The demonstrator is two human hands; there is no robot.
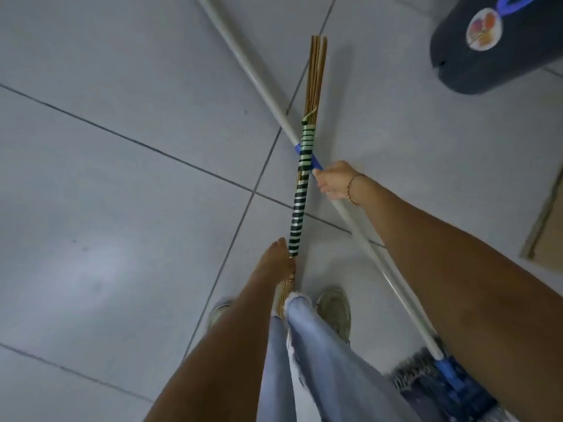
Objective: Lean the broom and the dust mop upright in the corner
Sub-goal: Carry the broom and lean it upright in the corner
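Left hand (pixel 278 258) fingers wrapped round the broom (pixel 300 193) below its striped binding, right hand (pixel 333 181) fingers gripping the dust mop (pixel 365 239) pole, handles crossing

Broom (pixel 300 190) crosses over mop pole (pixel 259 86) near frame centre. Left hand (pixel 278 260) on broom, near; right hand (pixel 333 181) on pole, just right of the crossing. Mop head (pixel 438 382) near right, on floor (pixel 122 147). Bin (pixel 499 47) far right. Shoes (pixel 335 312) near, between the two handles.
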